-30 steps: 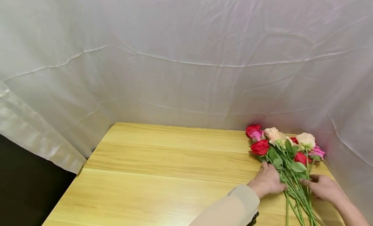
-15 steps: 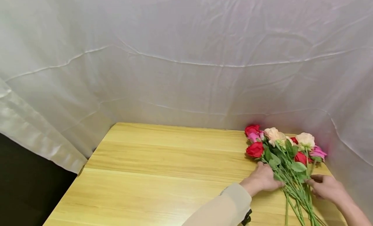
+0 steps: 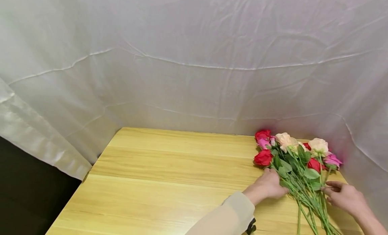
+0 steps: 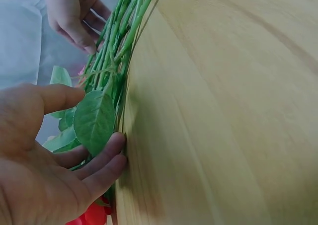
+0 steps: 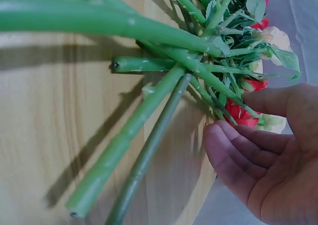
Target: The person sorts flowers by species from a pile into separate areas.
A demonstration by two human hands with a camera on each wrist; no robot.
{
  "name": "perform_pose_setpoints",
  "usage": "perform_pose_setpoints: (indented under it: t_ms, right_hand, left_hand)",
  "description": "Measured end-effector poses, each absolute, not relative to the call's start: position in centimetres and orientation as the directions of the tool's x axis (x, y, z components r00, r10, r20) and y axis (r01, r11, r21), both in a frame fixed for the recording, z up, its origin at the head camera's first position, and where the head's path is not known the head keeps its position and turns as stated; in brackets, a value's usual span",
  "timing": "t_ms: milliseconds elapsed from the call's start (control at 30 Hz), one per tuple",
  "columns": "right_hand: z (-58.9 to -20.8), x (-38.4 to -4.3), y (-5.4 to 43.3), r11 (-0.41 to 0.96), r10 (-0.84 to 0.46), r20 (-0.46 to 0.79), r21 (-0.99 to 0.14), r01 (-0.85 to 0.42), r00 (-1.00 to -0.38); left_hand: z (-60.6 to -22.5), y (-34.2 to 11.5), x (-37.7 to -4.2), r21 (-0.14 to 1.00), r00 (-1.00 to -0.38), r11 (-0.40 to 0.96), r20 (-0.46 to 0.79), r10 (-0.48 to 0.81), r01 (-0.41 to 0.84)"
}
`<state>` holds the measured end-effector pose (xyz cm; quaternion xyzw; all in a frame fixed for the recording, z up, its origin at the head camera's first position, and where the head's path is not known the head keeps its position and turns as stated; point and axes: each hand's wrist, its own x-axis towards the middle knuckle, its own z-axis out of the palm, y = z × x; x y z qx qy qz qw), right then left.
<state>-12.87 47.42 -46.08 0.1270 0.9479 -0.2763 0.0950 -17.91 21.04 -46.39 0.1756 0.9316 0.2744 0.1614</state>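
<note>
A bunch of roses with long green stems [image 3: 306, 194] lies at the right end of the table. Red [image 3: 263, 157], cream [image 3: 318, 146] and pink blooms [image 3: 332, 160] point to the back. My left hand [image 3: 271, 184] is at the bunch's left side, below a red rose. In the left wrist view its thumb and fingers stand loosely about a green leaf [image 4: 94, 121], nothing visibly gripped. My right hand [image 3: 345, 196] is at the right side, fingertips by the stems. The right wrist view shows its fingers [image 5: 228, 155] relaxed, thumb near a stem; contact is unclear.
The wooden table [image 3: 169, 167] stretches away to the left. Pale cloth [image 3: 194, 76] hangs behind it and along both sides. Stem ends [image 5: 79, 205] stick out toward the front, crossing one another, some raised off the wood. A dark area [image 3: 30, 191] lies beyond the left edge.
My left hand has moved left, and the red rose on the left side has shifted left with it, spreading the bunch. My right hand has moved slightly right.
</note>
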Motion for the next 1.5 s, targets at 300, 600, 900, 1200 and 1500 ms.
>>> perform_pose_setpoints:
  t_ms: [300,600,900,1200,1500]
  right_hand:
    - [-46.2,-12.4,47.3,0.852,0.252,-0.144,-0.435,0.29,-0.957]
    - [-45.4,-11.7,43.9,0.897,0.246,0.148,-0.408,0.167,-0.958]
    - [-45.9,-11.4,40.5,0.918,0.05,0.209,-0.395,-0.038,-0.977]
    - [-46.7,-11.7,39.8,0.94,-0.04,0.115,-0.332,-0.076,-0.993]
    - [-47.3,-11.9,39.7,0.946,-0.058,0.119,-0.312,-0.093,-0.991]
  left_hand:
    - [-46.0,20.4,-17.3,0.583,-0.894,0.761,-0.125,0.429,0.284]
    - [-45.2,19.0,-17.0,0.625,-0.881,0.696,-0.025,0.472,0.355]
    - [-45.5,18.0,-17.2,0.626,-0.859,0.65,0.065,0.508,0.432]
    - [-47.5,20.6,-17.9,0.546,-0.904,0.745,0.054,0.425,0.383]
    - [-48.3,21.6,-18.2,0.57,-0.941,0.771,0.012,0.339,0.285]
